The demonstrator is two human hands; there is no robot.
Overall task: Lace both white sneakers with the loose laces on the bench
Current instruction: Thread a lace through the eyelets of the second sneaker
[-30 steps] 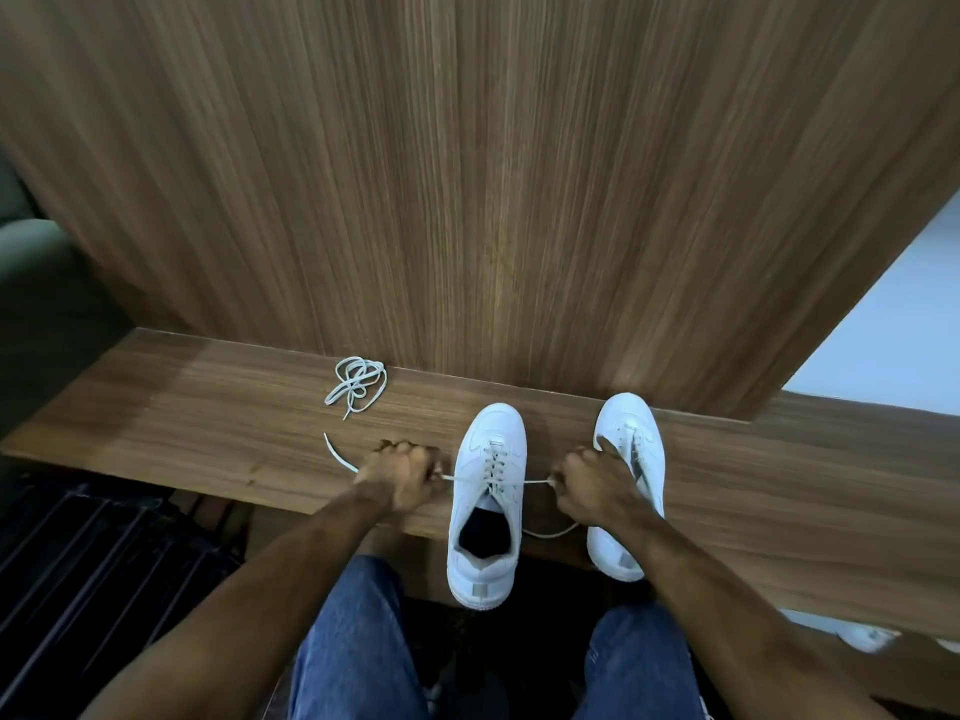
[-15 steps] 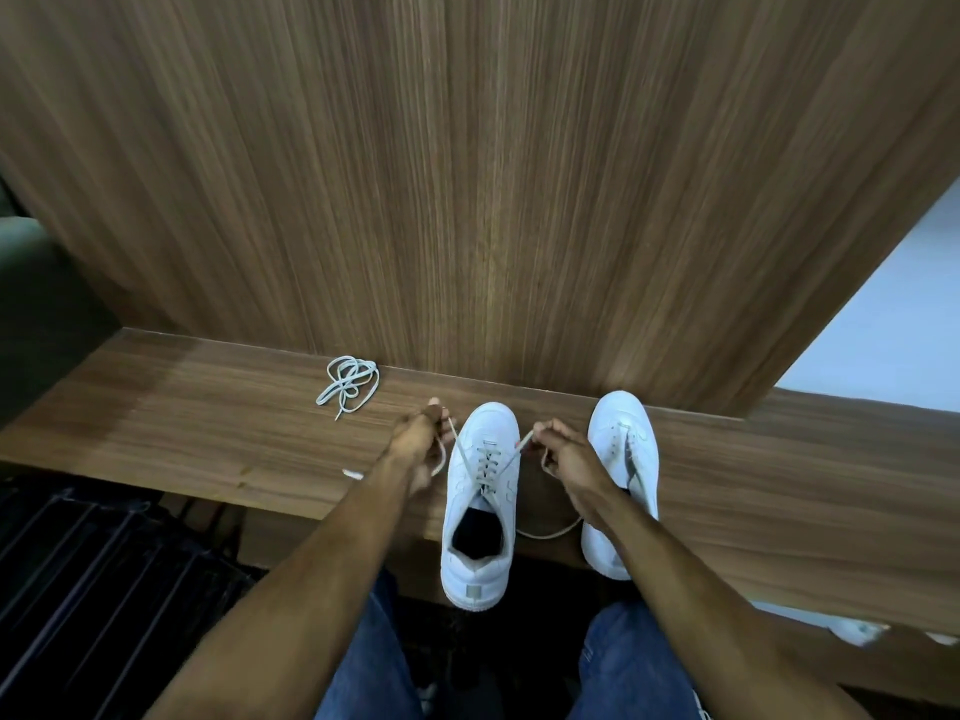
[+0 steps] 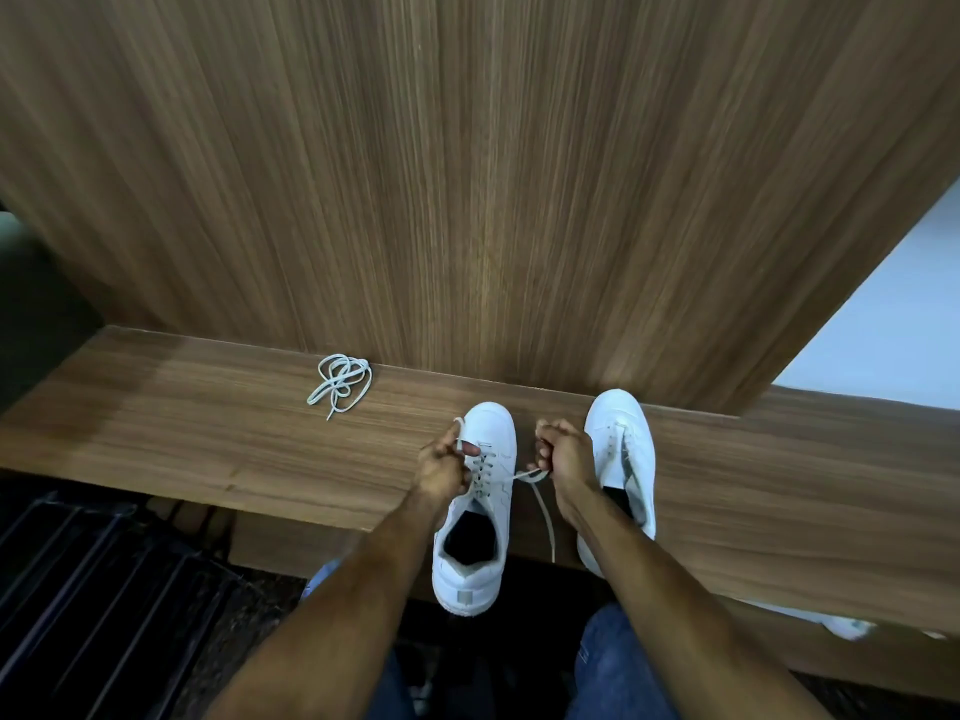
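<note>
Mid-lacing of the near sneaker (image 3: 475, 511) at the bench (image 3: 208, 439) edge: I have left hand (image 3: 441, 467) and right hand (image 3: 563, 457) each closed on a lace end (image 3: 530, 476), next crossing to higher eyelets; spare lace (image 3: 340, 384) lies well apart.

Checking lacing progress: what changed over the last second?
Both hands, left hand and right hand, moved from beside the left sneaker toward its toe, drawing the lace ends forward. Bundled spare lace and right sneaker stayed put.
</note>
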